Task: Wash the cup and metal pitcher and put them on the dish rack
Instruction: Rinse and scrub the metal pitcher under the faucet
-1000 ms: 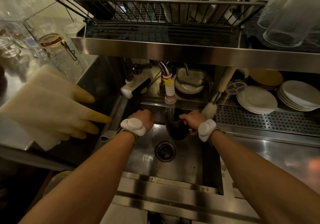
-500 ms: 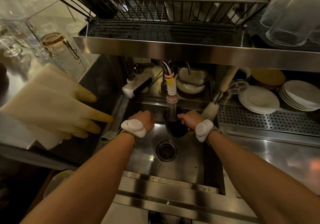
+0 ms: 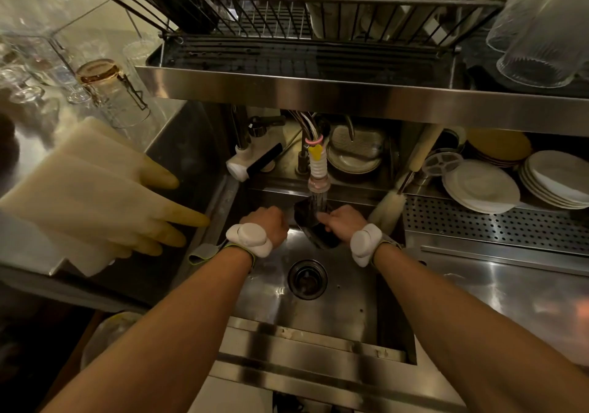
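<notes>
Your R hand (image 3: 342, 221): fingers curled round the dark cup (image 3: 314, 229), tilted under the tap nozzle (image 3: 318, 186). L hand (image 3: 267, 224) is fisted just beside it; can't tell if it holds anything. Dish rack (image 3: 287, 14) is overhead, so R is nearer for the lift.

Yellowed rubber gloves (image 3: 95, 196) lay left of the sink (image 3: 347, 304), and stacked white plates (image 3: 481, 186) sat right of a bottle brush (image 3: 387, 207).
</notes>
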### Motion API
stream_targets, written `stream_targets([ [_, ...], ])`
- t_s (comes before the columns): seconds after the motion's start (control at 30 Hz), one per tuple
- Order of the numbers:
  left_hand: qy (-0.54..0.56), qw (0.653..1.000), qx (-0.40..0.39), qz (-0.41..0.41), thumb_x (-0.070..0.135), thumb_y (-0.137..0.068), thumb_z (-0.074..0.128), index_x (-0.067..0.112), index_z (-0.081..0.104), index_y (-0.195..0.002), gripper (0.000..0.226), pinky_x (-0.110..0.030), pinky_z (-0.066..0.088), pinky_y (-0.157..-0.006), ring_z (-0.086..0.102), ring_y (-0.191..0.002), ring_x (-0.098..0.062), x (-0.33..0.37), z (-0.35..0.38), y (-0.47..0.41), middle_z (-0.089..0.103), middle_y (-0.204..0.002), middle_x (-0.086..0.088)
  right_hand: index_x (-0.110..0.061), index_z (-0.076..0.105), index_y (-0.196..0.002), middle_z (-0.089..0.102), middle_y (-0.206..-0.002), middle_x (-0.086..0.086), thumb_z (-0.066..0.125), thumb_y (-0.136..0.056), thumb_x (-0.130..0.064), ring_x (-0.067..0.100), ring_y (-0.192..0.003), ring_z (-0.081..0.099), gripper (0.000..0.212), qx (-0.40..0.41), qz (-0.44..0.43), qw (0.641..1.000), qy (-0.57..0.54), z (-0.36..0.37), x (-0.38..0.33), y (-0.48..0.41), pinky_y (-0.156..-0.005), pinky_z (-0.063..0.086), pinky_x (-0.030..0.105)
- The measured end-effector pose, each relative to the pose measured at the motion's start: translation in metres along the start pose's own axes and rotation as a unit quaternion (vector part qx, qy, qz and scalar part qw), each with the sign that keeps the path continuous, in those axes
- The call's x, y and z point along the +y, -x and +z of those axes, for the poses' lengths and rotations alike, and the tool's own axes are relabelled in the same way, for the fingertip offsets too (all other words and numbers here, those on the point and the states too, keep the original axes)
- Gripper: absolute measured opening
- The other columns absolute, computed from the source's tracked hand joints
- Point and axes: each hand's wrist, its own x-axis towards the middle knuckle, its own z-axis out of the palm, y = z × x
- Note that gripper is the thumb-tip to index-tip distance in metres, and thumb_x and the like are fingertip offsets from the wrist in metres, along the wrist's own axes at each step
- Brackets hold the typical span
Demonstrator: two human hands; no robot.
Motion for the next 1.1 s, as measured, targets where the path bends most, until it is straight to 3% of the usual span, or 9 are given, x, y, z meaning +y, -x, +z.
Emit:
stream_targets([
  [0.13, 0.002, 1.0, -0.011, -0.006, 0.038, -0.092, 0.046, 0.016, 0.064, -0.114, 0.035, -0.044, 0.054, -0.087, 0.063, -0.102, -0.038, -0.005, 0.0, 0.002, 0.063, -0.118, -0.015, -0.011, 0.052, -0.055, 0.051, -0.055, 0.005, 0.055, -0.092, -0.042, 0.017, -0.052, 0.047, 0.048, 0.004, -0.023, 0.999, -0.032, -0.006, 0.0, -0.002, -0.06, 0.04, 0.029],
  [0.23, -0.001, 1.0, -0.012, -0.006, 0.035, -0.091, 0.05, 0.018, 0.065, -0.113, 0.032, -0.042, 0.054, -0.087, 0.064, -0.102, -0.037, -0.005, 0.002, 0.004, 0.063, -0.118, -0.014, -0.01, 0.053, -0.055, 0.053, -0.041, -0.002, 0.057, -0.093, -0.032, 0.012, -0.046, 0.051, 0.044, -0.044, -0.019, 0.996, -0.07, -0.002, -0.006, 0.0, -0.061, 0.041, 0.026],
  [0.33, 0.004, 1.0, -0.013, -0.008, 0.034, -0.091, 0.052, 0.018, 0.067, -0.111, 0.03, -0.039, 0.053, -0.088, 0.062, -0.106, -0.036, -0.007, 0.002, 0.002, 0.063, -0.12, -0.014, -0.009, 0.054, -0.057, 0.053, -0.039, -0.005, 0.059, -0.091, -0.02, 0.007, -0.041, 0.051, 0.036, -0.065, -0.013, 0.991, -0.118, -0.002, -0.001, 0.003, -0.052, 0.043, 0.019],
  [0.43, 0.003, 1.0, -0.017, -0.009, 0.034, -0.092, 0.05, 0.019, 0.067, -0.112, 0.03, -0.038, 0.052, -0.086, 0.062, -0.106, -0.036, -0.009, 0.001, 0.002, 0.063, -0.12, -0.014, -0.008, 0.051, -0.057, 0.05, -0.038, -0.005, 0.054, -0.095, -0.021, 0.003, -0.031, 0.045, 0.041, -0.035, -0.015, 0.987, -0.157, 0.0, 0.003, -0.001, -0.04, 0.04, 0.014],
  [0.57, -0.006, 1.0, -0.013, -0.007, 0.036, -0.092, 0.05, 0.019, 0.066, -0.114, 0.032, -0.039, 0.052, -0.088, 0.062, -0.107, -0.036, -0.009, 0.001, 0.002, 0.063, -0.122, -0.014, -0.008, 0.059, -0.075, 0.049, -0.056, 0.003, 0.049, -0.097, -0.024, 0.008, -0.042, 0.045, 0.029, -0.041, -0.029, 0.987, -0.153, 0.018, -0.007, 0.001, -0.049, 0.038, 0.021],
  [0.63, -0.004, 1.0, -0.017, -0.007, 0.036, -0.093, 0.049, 0.019, 0.066, -0.114, 0.032, -0.04, 0.052, -0.088, 0.062, -0.107, -0.036, -0.009, 0.0, 0.001, 0.063, -0.122, -0.014, -0.011, 0.057, -0.065, 0.047, -0.053, 0.001, 0.05, -0.096, -0.026, 0.008, -0.041, 0.044, 0.035, -0.025, -0.011, 0.989, -0.146, 0.011, -0.001, -0.002, -0.052, 0.036, 0.024],
  [0.83, -0.005, 1.0, -0.02, -0.017, 0.036, -0.092, 0.049, 0.015, 0.064, -0.115, 0.034, -0.038, 0.052, -0.084, 0.063, -0.104, -0.037, -0.014, 0.002, 0.0, 0.064, -0.119, -0.015, -0.027, 0.047, -0.065, 0.044, -0.064, -0.005, 0.043, -0.097, -0.012, 0.002, -0.058, 0.037, 0.035, 0.007, -0.033, 0.997, -0.072, 0.014, -0.01, -0.002, -0.051, 0.035, 0.011],
  [0.97, -0.005, 0.999, -0.03, -0.011, 0.036, -0.09, 0.05, 0.017, 0.065, -0.113, 0.034, -0.039, 0.053, -0.085, 0.064, -0.102, -0.036, -0.012, 0.004, 0.002, 0.063, -0.119, -0.014, -0.02, 0.05, -0.068, 0.051, -0.084, 0.008, 0.042, -0.095, -0.022, 0.02, -0.075, 0.044, 0.029, 0.089, -0.008, 0.994, -0.059, -0.001, 0.0, 0.001, -0.071, 0.031, 0.024],
  [1.1, -0.005, 1.0, -0.028, -0.005, 0.038, -0.09, 0.05, 0.015, 0.065, -0.113, 0.035, -0.038, 0.053, -0.082, 0.064, -0.102, -0.036, -0.009, 0.004, 0.003, 0.064, -0.116, -0.013, -0.01, 0.05, -0.059, 0.051, -0.069, 0.011, 0.047, -0.092, -0.026, 0.019, -0.059, 0.042, 0.037, 0.092, -0.002, 0.989, -0.115, 0.004, -0.004, 0.006, -0.058, 0.031, 0.031],
])
